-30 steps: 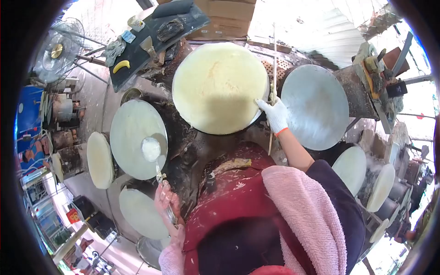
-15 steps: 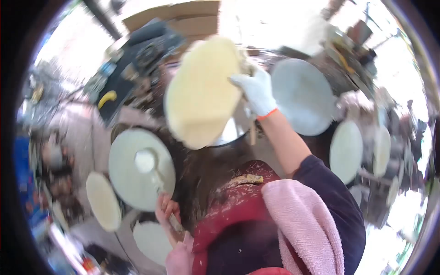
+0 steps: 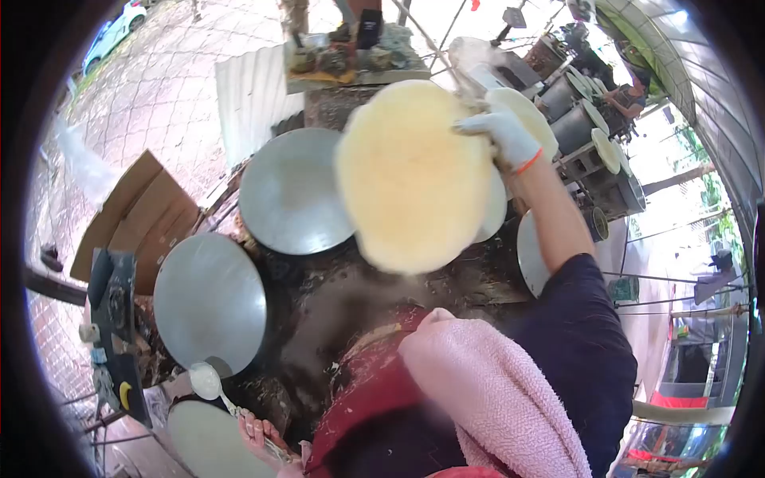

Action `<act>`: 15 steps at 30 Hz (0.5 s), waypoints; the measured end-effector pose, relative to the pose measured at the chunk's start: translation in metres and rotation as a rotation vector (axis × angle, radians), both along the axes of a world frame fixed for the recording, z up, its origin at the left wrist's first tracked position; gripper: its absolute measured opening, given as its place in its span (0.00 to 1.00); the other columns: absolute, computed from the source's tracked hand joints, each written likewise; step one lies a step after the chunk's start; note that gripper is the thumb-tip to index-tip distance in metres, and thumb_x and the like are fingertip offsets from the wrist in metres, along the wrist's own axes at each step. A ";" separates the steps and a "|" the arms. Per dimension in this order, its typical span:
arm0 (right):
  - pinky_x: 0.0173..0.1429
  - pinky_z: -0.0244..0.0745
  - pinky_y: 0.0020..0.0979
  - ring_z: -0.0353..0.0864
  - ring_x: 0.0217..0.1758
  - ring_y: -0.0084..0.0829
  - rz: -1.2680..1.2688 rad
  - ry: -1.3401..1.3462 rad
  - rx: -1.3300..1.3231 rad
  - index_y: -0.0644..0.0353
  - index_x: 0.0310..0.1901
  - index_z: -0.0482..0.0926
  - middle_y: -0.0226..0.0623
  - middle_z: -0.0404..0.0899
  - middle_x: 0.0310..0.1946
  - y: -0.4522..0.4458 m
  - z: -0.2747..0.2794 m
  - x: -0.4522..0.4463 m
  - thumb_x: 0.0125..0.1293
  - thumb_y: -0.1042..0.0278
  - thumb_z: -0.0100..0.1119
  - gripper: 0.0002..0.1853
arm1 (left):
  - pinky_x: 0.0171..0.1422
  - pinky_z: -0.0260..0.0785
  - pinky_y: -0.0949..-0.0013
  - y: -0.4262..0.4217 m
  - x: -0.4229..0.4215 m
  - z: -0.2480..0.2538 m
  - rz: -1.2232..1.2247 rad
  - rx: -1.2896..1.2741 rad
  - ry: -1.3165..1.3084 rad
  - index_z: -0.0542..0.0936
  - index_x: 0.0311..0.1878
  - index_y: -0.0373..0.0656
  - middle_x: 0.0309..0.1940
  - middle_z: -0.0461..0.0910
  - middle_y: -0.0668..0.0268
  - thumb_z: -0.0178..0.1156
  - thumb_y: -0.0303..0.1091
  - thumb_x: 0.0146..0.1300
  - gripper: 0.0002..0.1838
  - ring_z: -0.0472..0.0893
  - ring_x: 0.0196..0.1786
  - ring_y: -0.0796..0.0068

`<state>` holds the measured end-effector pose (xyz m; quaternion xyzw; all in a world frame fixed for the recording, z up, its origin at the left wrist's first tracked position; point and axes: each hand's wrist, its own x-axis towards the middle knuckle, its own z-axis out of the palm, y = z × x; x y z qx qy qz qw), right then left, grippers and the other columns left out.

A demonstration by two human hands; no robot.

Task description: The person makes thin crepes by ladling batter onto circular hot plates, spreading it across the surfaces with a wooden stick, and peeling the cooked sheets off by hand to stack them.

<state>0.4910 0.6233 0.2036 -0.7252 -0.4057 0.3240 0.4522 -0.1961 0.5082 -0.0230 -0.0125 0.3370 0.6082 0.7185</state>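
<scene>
My right hand [image 3: 504, 137], in a white glove with an orange cuff, grips the upper right edge of a large, thin, pale yellow round flatbread [image 3: 414, 175]. The flatbread hangs raised in front of me and partly covers the griddles behind it. At the lower left, my bare left hand [image 3: 263, 434] is closed round the handle of a ladle [image 3: 205, 381], whose bowl looks whitish. That bowl is near the lower edge of a bare grey round griddle [image 3: 209, 307]. Below the ladle, a pale round surface [image 3: 209, 438] is partly hidden by my left hand.
Another bare griddle [image 3: 295, 195] stands left of the flatbread. A folded cardboard sheet [image 3: 135, 219] and a dark stand [image 3: 119, 319] are at the left. A cluttered shelf [image 3: 358, 78] is ahead. Several drums with pale rounds line the upper right, near a person [image 3: 629, 95].
My view has turned right, so the cardboard now appears farther left. My right hand has carried the flatbread along to the right. The ladle now shows lower and farther left.
</scene>
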 end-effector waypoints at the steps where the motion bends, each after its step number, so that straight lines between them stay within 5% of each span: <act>1: 0.19 0.62 0.20 0.79 0.25 0.16 -0.057 -0.056 -0.008 0.63 0.52 0.81 0.27 0.83 0.32 -0.012 0.003 0.053 0.54 0.65 0.69 0.23 | 0.21 0.59 0.75 0.000 0.018 -0.007 -0.026 0.047 -0.051 0.69 0.48 0.38 0.20 0.66 0.75 0.40 0.35 0.79 0.11 0.61 0.11 0.85; 4: 0.17 0.61 0.21 0.70 0.17 0.16 -0.116 -0.492 -0.187 0.63 0.50 0.80 0.26 0.77 0.25 -0.039 0.059 0.172 0.53 0.67 0.68 0.21 | 0.25 0.55 0.73 -0.013 0.106 0.007 -0.009 0.063 0.006 0.66 0.56 0.31 0.22 0.66 0.70 0.36 0.35 0.80 0.16 0.62 0.14 0.86; 8: 0.40 0.77 0.40 0.82 0.32 0.40 0.042 -1.053 -0.139 0.61 0.47 0.79 0.46 0.82 0.32 -0.028 0.049 0.343 0.54 0.65 0.61 0.18 | 0.28 0.52 0.72 -0.041 0.193 0.005 -0.042 0.189 -0.169 0.65 0.59 0.26 0.26 0.68 0.67 0.33 0.35 0.80 0.20 0.64 0.17 0.87; 11: 0.50 0.77 0.47 0.83 0.46 0.51 -0.010 -1.331 -0.214 0.59 0.45 0.80 0.52 0.83 0.41 -0.021 0.001 0.397 0.59 0.69 0.51 0.14 | 0.28 0.51 0.72 -0.066 0.262 0.032 0.047 0.093 -0.046 0.66 0.59 0.28 0.26 0.68 0.68 0.33 0.34 0.80 0.19 0.65 0.18 0.87; 15: 0.49 0.79 0.49 0.84 0.45 0.51 -0.045 -1.344 -0.316 0.53 0.47 0.78 0.48 0.83 0.42 -0.035 -0.139 0.459 0.62 0.68 0.51 0.12 | 0.29 0.51 0.72 -0.092 0.305 0.048 0.026 0.108 -0.148 0.64 0.61 0.32 0.25 0.66 0.70 0.33 0.33 0.80 0.17 0.65 0.18 0.87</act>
